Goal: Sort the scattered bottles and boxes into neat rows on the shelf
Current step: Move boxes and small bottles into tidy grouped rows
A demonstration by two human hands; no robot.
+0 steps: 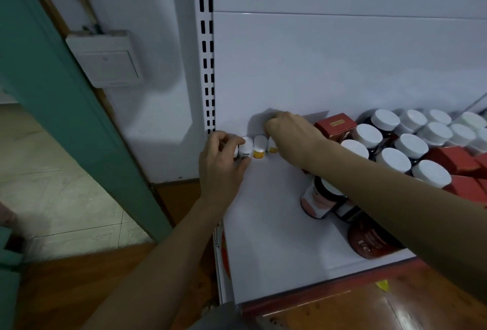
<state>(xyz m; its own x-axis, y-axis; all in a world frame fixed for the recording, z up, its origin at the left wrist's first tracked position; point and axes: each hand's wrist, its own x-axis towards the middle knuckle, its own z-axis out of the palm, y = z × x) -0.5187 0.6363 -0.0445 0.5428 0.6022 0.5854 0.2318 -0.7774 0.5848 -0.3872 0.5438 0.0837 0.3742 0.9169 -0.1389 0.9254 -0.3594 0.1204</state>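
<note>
The left hand has its grip closed around the first small bottle, with the thumb below and the curled fingers above it. The bottle stands upright, white cap up and long axis vertical, at the back left corner of the shelf, left of centre in the frame.

Just beside it to the right the second small bottle also stands upright, showing a yellow label. The right hand curls over the third small bottle. I cannot tell whether its grip actually holds that bottle, because the fingers hide the cap.

Under the right forearm a toppled jar lies on its side, its base pointing lower left. At the right edge, white-lidded jars stand in diagonal rows among red boxes.
</note>
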